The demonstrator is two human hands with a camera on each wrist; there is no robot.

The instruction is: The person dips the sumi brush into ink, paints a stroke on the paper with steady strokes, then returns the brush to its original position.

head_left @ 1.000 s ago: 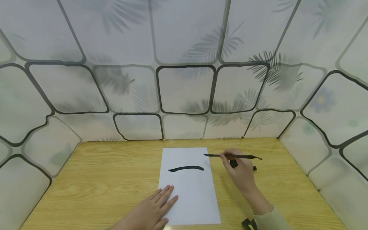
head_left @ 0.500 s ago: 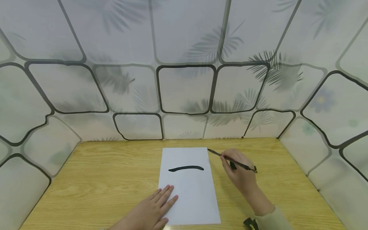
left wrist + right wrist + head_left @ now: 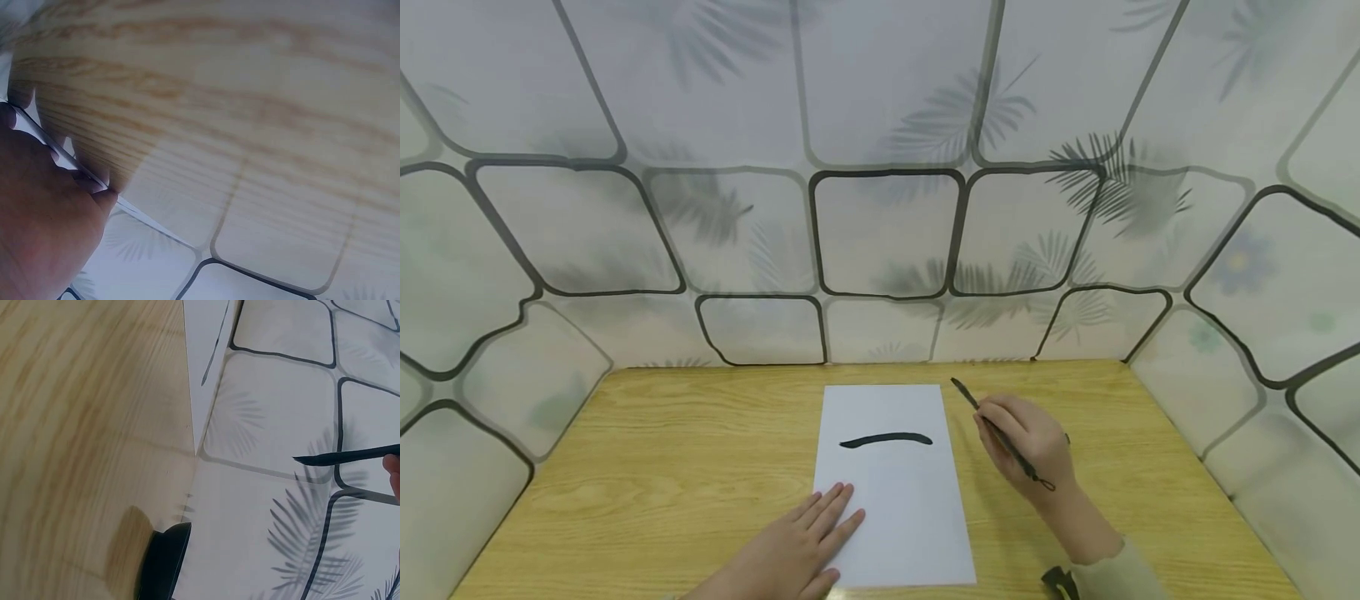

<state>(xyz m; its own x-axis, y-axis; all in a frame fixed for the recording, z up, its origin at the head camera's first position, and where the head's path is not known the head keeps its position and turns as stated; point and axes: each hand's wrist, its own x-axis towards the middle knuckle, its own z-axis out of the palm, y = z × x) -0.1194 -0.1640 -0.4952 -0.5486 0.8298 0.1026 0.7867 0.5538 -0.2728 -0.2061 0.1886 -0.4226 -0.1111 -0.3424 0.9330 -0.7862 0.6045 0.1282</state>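
A white sheet of paper (image 3: 901,500) lies on the table, with one black, slightly arched brush stroke (image 3: 886,439) across its upper half. My left hand (image 3: 793,542) rests with spread fingers on the paper's lower left edge. To the right of the sheet, my right hand (image 3: 1026,446) pinches a dark writing brush (image 3: 1007,442) with a cord loop at its end. The brush (image 3: 350,455) is held off the paper, its tip pointing up and left in the head view. A black dish (image 3: 164,562) stands near the right hand, mostly hidden behind it in the head view.
The wood-grain table (image 3: 685,467) meets pale patterned walls (image 3: 880,233) at the back and both sides. A dark device (image 3: 1060,582) sits at the right wrist by the sleeve (image 3: 1112,575).
My right hand has turned the brush, so its tip swings up and right off the paper and its looped end drops toward me. The left hand and paper stay put.
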